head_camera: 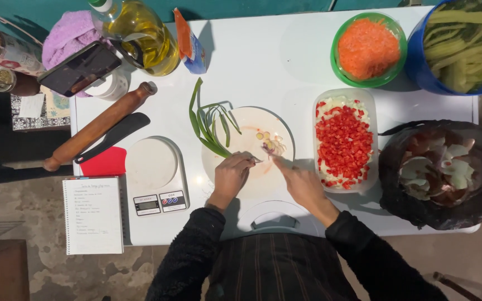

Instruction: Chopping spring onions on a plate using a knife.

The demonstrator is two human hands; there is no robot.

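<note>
Both hands work at the round white cutting board (235,131): the left hand (231,174) is closed on a knife, the right hand (299,181) pins a small onion piece (269,147) with its fingertips. Few slices are cut; spring onions (210,125) lie whole, while diced red pepper (344,142) and grated carrot (368,47) look finished.

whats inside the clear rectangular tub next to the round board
The clear tub holds diced red pieces piled over pale chopped bits that show along the far end and edges. What lies at the bottom under the red layer is covered.
</note>
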